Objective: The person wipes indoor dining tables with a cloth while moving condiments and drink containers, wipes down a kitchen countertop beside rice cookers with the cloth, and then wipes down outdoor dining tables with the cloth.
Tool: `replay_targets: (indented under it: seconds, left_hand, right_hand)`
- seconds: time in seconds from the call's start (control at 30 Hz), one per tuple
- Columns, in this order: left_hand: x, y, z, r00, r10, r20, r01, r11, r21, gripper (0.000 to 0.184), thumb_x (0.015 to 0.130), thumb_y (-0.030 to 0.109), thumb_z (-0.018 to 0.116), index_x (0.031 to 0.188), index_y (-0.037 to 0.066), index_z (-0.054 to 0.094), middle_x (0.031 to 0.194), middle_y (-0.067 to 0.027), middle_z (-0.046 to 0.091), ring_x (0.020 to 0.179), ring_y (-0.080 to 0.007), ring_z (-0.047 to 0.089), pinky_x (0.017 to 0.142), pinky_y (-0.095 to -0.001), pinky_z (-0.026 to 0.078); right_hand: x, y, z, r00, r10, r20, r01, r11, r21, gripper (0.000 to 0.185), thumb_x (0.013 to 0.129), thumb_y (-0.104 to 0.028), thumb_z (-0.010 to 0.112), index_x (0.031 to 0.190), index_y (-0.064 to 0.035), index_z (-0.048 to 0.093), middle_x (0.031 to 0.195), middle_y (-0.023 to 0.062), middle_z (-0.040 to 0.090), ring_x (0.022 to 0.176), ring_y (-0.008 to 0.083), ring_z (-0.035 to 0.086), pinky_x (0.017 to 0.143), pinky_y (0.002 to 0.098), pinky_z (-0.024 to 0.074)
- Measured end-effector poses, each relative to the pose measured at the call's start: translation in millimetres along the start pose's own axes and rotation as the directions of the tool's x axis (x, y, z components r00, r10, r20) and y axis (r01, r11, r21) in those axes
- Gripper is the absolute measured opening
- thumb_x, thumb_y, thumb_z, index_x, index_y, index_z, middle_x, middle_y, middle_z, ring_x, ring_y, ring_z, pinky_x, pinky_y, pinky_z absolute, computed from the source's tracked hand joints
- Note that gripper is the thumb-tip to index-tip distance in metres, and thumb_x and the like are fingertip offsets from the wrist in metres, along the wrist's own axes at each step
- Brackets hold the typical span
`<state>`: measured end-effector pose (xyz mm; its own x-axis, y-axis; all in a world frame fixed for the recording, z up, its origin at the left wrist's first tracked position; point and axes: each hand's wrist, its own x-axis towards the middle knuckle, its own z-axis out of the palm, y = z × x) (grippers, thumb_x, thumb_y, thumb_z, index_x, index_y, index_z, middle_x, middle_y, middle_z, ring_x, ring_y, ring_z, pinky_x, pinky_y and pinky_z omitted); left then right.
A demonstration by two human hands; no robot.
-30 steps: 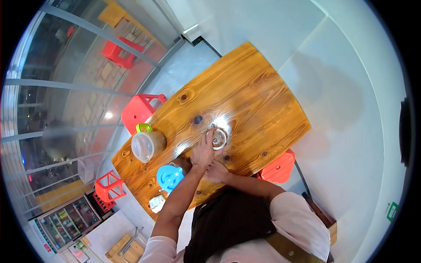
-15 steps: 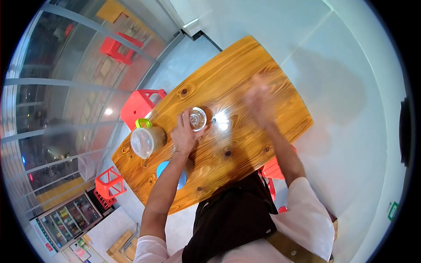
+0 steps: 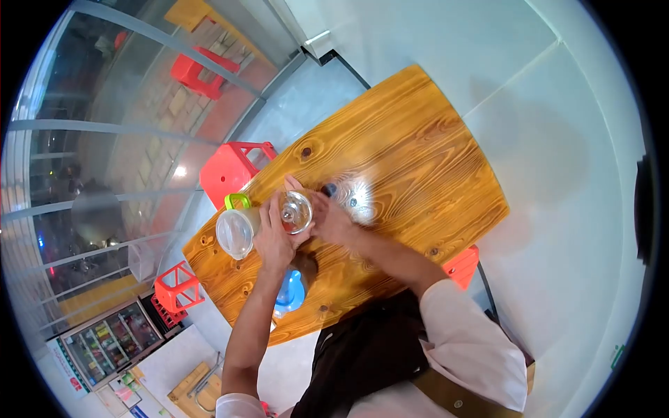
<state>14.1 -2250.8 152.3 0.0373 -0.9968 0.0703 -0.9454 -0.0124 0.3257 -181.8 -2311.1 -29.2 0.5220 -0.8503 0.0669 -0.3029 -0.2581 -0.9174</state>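
A clear round vessel [image 3: 295, 212] is held over the wooden table [image 3: 418, 160], its circular end facing up toward me. My left hand [image 3: 274, 237] is closed around its left side. My right hand [image 3: 330, 217] is closed against its right side, its fingers partly hidden by the vessel. Close by on the left stands a pitcher [image 3: 235, 233] with a clear lid and a green handle. Below my hands, beside my left forearm, is a container with a blue lid [image 3: 291, 292], partly covered by that arm.
A red stool [image 3: 228, 174] stands at the table's far left edge, and another red stool [image 3: 463, 267] shows at the near right. A red stool frame [image 3: 178, 287] is on the floor at left, near a display fridge [image 3: 110, 341]. Glass panels line the left; a pale wall [image 3: 536, 146] is at right.
My right hand has come from the right part of the table to the vessel's right side. My left hand still holds the vessel. The view has shifted slightly.
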Motion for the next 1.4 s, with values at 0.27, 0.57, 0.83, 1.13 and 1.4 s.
replay_targets:
  seconds: [0.27, 0.57, 0.83, 1.13, 1.4]
  left_hand:
    - [-22.8, -1.8, -10.6, 0.998, -0.025, 0.052, 0.025, 1.0, 0.005, 0.104, 0.065, 0.049, 0.088, 0.151, 0.014, 0.04, 0.133, -0.012, 0.055, 0.113, -0.0324, 0.062, 0.076, -0.0409, 0.058]
    - [-41.0, 26.3, -14.3, 0.982, -0.08, 0.172, 0.095, 0.992, -0.081, 0.103, 0.065, 0.043, 0.091, 0.148, 0.01, 0.04, 0.134, -0.0146, 0.054, 0.111, -0.0353, 0.063, 0.08, -0.0422, 0.058]
    - [-20.5, 39.9, -1.1, 0.983, -0.118, 0.141, 0.122, 0.992, -0.021, 0.101, 0.066, 0.046, 0.09, 0.147, 0.01, 0.043, 0.132, -0.0124, 0.056, 0.103, -0.0325, 0.067, 0.073, -0.0405, 0.059]
    - [-21.4, 49.1, 5.0, 0.991, -0.077, 0.112, 0.08, 0.997, -0.018, 0.099, 0.067, 0.046, 0.089, 0.147, 0.012, 0.043, 0.132, -0.0106, 0.055, 0.106, -0.0296, 0.065, 0.072, -0.04, 0.059]
    - [0.4, 79.6, 63.5, 0.965, 0.159, 0.21, -0.141, 0.985, -0.099, 0.103, 0.065, 0.043, 0.09, 0.151, 0.018, 0.039, 0.132, -0.0137, 0.055, 0.091, -0.0317, 0.069, 0.066, -0.0392, 0.059]
  right_hand:
    - [29.5, 110.7, -201.1, 0.875, -0.143, -0.463, -0.404, 0.311, -0.86, 0.047, 0.107, -0.028, 0.042, 0.148, -0.0074, 0.041, 0.146, 0.0134, 0.045, 0.138, 0.0291, 0.04, 0.117, 0.0445, 0.0316]
    - [116.4, -48.3, 69.4, 0.925, -0.221, -0.309, 0.269, 0.955, 0.123, 0.05, 0.096, -0.035, 0.06, 0.139, -0.0088, 0.056, 0.14, 0.0107, 0.057, 0.14, 0.0276, 0.044, 0.116, 0.0379, 0.0344]
    - [165.0, 15.5, -90.7, 0.938, -0.319, -0.137, 0.311, 0.947, -0.076, 0.029, 0.095, -0.039, 0.059, 0.092, -0.0131, 0.071, 0.1, 0.0065, 0.068, 0.101, 0.0278, 0.063, 0.086, 0.0429, 0.0486]
    - [84.4, 128.0, -245.6, 0.747, 0.305, -0.59, -0.66, 0.443, -0.607, 0.063, 0.109, -0.046, 0.018, 0.162, -0.0128, 0.017, 0.168, 0.0075, 0.017, 0.154, 0.0284, 0.016, 0.125, 0.0403, 0.012]
    - [-171.2, 97.9, -209.9, 0.579, 0.206, -0.789, -0.795, 0.359, -0.489, 0.058, 0.107, -0.037, 0.035, 0.157, -0.0076, 0.033, 0.164, 0.0143, 0.029, 0.15, 0.0339, 0.028, 0.122, 0.0476, 0.0216]
